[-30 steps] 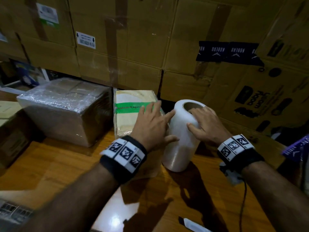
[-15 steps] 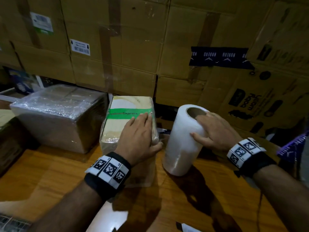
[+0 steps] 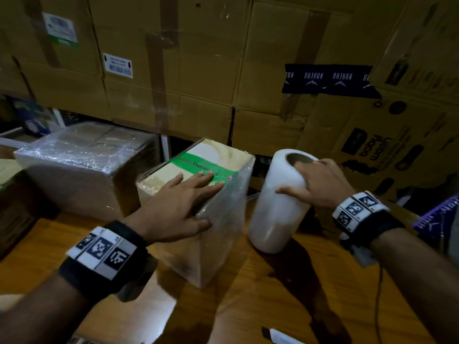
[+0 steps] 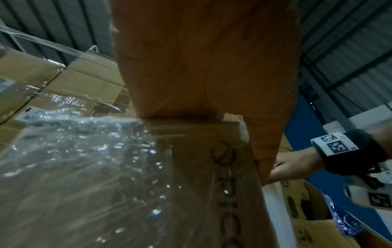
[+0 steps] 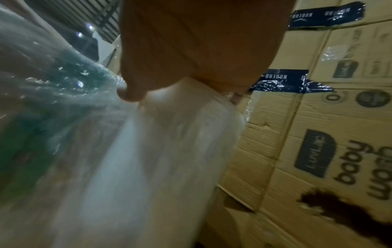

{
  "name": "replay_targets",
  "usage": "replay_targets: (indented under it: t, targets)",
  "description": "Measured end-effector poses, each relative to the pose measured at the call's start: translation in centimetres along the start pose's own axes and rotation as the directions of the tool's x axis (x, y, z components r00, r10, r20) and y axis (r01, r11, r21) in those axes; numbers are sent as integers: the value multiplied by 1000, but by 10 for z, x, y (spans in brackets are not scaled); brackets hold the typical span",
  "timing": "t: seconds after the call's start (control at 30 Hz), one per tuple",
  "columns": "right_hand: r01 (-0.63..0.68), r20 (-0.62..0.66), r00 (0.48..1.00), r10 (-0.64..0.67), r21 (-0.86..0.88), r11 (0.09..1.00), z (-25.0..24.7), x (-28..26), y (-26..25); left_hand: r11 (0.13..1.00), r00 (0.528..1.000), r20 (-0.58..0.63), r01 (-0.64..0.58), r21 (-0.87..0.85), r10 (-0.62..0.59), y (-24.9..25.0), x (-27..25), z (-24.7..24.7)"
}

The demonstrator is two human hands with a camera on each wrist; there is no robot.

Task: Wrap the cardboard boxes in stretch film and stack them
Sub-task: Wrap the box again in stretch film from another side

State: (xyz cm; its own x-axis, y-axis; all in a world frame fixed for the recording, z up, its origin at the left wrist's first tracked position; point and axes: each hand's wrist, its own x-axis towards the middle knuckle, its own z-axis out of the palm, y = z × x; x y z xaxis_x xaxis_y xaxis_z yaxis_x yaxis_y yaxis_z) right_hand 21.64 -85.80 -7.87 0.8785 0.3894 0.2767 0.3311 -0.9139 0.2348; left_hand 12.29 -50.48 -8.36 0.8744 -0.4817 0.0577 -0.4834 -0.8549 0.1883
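Pressing left hand (image 3: 173, 209) flat on box (image 3: 221, 219) | right hand (image 3: 320, 184) gripping film roll (image 3: 275, 214)

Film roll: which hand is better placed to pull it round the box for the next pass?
Right. The right hand already grips the roll at its top; the left hand lies flat on the box.

Counter (image 3: 248, 306): glossy orange-brown wood, before me. On it, left to right: large film-wrapped box (image 3: 74, 175), far left; small box with green band (image 3: 211, 219), partly filmed, standing upright just beside it under my left hand (image 3: 173, 209); stretch film roll (image 3: 275, 219), on end, close by under my right hand (image 3: 320, 184). Near edge: small black-and-white object (image 3: 275, 337), unidentifiable.
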Motion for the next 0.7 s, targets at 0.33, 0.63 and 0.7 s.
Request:
replay_targets:
  t: [0.33, 0.63, 0.7]
  targets:
    - [-10, -75, 997, 13, 39, 999, 7, 10, -16, 939, 985, 90, -107, -328, 144, -65, -14, -31]
    - [-50, -90, 994, 66, 163, 985, 3, 6, -30, 998, 992, -104, 66, -1, -65, -35, 10, -31]
    - [-36, -89, 994, 56, 215, 976, 5, 7, -27, 981, 990, -64, 137, 138, -129, -11, 19, -28]
